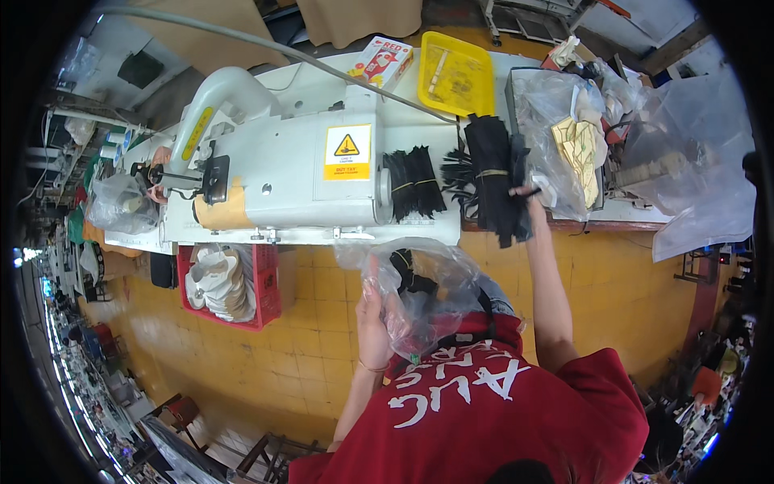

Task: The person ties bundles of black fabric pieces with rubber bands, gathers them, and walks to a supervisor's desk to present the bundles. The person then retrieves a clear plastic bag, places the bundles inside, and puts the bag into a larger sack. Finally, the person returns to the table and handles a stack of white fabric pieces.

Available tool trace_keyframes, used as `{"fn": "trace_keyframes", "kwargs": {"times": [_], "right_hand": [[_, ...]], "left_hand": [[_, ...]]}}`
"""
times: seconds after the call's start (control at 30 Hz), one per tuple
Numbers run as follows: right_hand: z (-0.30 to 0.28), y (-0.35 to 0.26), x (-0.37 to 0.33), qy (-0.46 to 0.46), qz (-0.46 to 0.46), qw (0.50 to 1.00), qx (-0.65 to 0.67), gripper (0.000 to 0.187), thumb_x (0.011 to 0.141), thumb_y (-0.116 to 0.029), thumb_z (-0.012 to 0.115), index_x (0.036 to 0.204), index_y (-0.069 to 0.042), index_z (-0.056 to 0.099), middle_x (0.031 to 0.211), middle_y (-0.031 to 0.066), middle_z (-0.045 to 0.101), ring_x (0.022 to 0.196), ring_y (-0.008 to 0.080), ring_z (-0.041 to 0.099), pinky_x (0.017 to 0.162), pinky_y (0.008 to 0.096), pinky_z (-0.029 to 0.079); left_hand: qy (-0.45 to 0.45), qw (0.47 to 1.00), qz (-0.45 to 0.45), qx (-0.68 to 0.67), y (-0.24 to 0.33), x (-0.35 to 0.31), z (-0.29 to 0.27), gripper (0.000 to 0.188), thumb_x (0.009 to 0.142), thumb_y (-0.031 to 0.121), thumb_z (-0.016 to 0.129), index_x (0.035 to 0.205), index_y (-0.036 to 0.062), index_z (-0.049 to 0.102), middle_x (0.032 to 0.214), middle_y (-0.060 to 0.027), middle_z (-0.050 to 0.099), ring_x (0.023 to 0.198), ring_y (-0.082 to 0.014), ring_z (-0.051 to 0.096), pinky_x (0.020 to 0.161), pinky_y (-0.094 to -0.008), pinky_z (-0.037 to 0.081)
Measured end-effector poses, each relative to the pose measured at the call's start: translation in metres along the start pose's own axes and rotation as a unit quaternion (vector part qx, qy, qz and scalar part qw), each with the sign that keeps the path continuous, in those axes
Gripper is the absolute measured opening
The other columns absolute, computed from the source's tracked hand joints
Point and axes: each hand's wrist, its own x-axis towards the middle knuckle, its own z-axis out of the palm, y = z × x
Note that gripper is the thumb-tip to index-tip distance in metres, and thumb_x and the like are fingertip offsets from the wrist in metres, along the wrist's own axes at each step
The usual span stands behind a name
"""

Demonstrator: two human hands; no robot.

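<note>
In the head view, the left hand (372, 321) points up near the body, gripping a crumpled clear plastic bag (447, 302) with black material inside. The right arm stretches far; its hand (535, 213) grips the right side of a thick, tied black strip bundle (488, 173), which partly hides the fingers. Leftward lie smaller black bundles (414, 184) beside a bulky white machine (294, 165); beyond stands a shallow yellow plastic tray (476, 73).
</note>
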Motion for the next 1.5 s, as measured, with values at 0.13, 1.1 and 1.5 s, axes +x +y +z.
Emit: {"fn": "trace_keyframes", "kwargs": {"times": [0.13, 1.1, 1.5], "right_hand": [[0.029, 0.024, -0.047, -0.196, 0.055, 0.975, 0.087, 0.073, 0.062, -0.006, 0.069, 0.131, 0.004, 0.048, 0.119, 0.0167, 0.061, 0.103, 0.0271, 0.064, 0.089, 0.0391, 0.052], [0.16, 0.022, -0.029, -0.467, 0.041, 0.847, -0.25, 0.022, 0.083, -0.017, 0.068, 0.094, 0.002, 0.065, 0.084, 0.0099, 0.07, 0.079, 0.0185, 0.067, 0.071, 0.0307, 0.051], [0.173, 0.115, 0.053, 0.104, -0.047, 0.73, -0.674, 0.143, 0.048, -0.029, 0.091, 0.152, -0.02, -0.007, 0.152, 0.0311, 0.003, 0.139, 0.0508, 0.012, 0.1, 0.0688, 0.029]], "left_hand": [[-0.033, 0.999, -0.002, -0.037, 0.005, 0.009, 0.008, 0.053, 0.104, 0.039, 0.032, 0.152, 0.0181, 0.021, 0.058, 0.0037, 0.031, 0.045, -0.0068, 0.028, 0.04, -0.0236, 0.027], [0.028, 0.992, 0.05, 0.116, 0.01, 0.011, 0.004, 0.058, 0.101, 0.039, 0.044, 0.149, 0.0142, 0.026, 0.056, 0.0049, 0.034, 0.045, -0.0055, 0.032, 0.04, -0.0215, 0.027], [-0.11, 0.975, -0.028, 0.192, -0.005, 0.041, 0.011, 0.056, 0.101, 0.039, 0.042, 0.15, 0.0184, 0.024, 0.055, 0.005, 0.031, 0.043, -0.0058, 0.03, 0.039, -0.0217, 0.027]]}}
